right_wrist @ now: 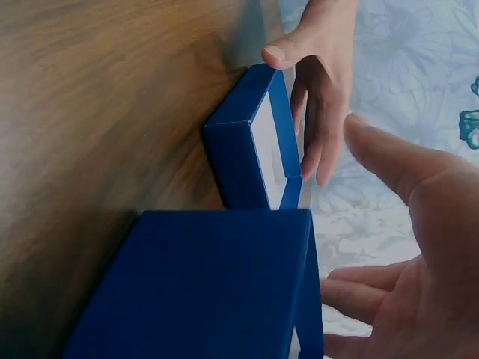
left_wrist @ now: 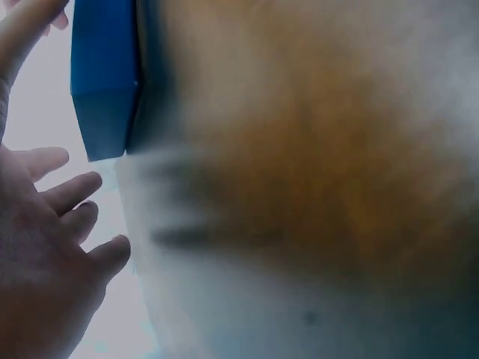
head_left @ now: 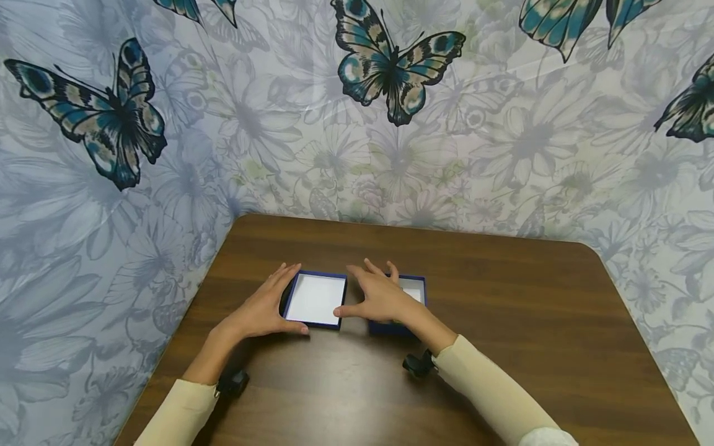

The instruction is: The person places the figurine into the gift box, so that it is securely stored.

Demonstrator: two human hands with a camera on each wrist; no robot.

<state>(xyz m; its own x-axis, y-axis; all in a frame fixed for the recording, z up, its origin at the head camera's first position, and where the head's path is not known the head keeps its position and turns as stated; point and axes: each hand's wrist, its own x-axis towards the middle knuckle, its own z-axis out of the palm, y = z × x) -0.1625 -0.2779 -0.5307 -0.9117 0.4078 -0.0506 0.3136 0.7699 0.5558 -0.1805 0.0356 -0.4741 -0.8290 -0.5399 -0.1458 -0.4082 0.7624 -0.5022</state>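
Note:
A shallow blue open box or lid (head_left: pixel 318 299) with a white inside lies on the table. My left hand (head_left: pixel 258 314) is around its left side, with the thumb along the near edge and spread fingers at the far left corner. In the right wrist view, that thumb meets the corner of the shallow box (right_wrist: pixel 232 161). To the right stands a taller blue box (head_left: pixel 415 288), also white inside, partly hidden by my right hand (head_left: pixel 382 298). The right hand's fingers stretch over this box, while its thumb points at the shallow one's right edge. Contact there cannot be told.
Both boxes rest on a brown wooden table (head_left: pixel 502 322) with rounded far corners. Behind it hangs a wall covering (head_left: pixel 268 118) printed with butterflies and flowers. Dark devices are strapped under both wrists. Much of the left wrist view is blurred.

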